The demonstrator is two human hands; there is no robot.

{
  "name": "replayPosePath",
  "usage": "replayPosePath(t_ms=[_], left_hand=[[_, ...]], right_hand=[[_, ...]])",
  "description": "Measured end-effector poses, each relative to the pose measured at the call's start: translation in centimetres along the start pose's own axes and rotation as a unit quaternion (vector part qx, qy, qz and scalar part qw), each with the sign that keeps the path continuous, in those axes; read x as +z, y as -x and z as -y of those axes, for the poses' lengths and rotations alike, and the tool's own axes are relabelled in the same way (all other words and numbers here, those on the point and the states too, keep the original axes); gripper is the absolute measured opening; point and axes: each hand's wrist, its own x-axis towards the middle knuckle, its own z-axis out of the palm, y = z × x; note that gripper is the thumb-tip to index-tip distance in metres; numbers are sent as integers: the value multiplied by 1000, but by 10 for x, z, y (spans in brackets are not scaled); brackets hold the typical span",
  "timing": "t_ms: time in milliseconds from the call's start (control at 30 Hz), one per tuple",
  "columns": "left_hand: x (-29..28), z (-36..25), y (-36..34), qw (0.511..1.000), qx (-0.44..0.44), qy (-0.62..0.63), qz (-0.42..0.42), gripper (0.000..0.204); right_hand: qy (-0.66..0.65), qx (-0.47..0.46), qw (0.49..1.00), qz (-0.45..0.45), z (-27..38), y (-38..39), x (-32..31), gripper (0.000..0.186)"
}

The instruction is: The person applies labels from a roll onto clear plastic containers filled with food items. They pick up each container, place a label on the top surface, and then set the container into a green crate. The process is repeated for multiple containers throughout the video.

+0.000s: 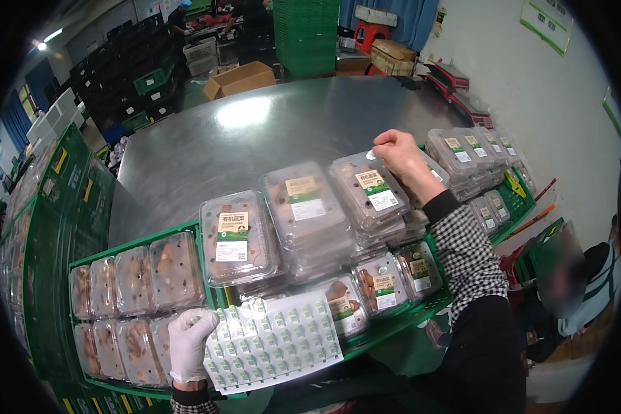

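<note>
My left hand (191,343), in a white glove, is closed on the upper left corner of a sticker sheet (272,339) with rows of small green-and-white labels. My right hand (401,157) is pinched around a small white sticker (371,155) above the far edge of a clear plastic box (371,185). That box tops a stack and bears a large green-and-white label. Left of it are a second labelled box (302,200), with a hazy lid, and a third labelled box (236,238). Brownish produce shows through the plastic; its kind is unclear.
Green crates of clear boxes stand at left (63,297) and right (521,196). Behind the stacks lies a metal table (186,155). Beyond it are a cardboard box (238,79) and tall green crates (307,38). Red scales (455,86) sit far right; another person (586,283) is at right.
</note>
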Motion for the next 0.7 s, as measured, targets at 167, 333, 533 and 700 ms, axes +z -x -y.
replayPosePath(t_ms=[167,333,533,700], left_hand=[[-13,-2,6,999,-7,37,22,7],[-38,5,10,998,-4,64,11,8],[-60,5,12,996,-13,83,40,10],[-74,6,8,996,-6,78,46,12]], right_hand=[[325,-187,924,-76,-8,18,39,12],[564,-208,798,-47,9,49,61,17],[501,-255,825,-62,25,49,54,19],[3,-9,998,59,58,36,94,20]])
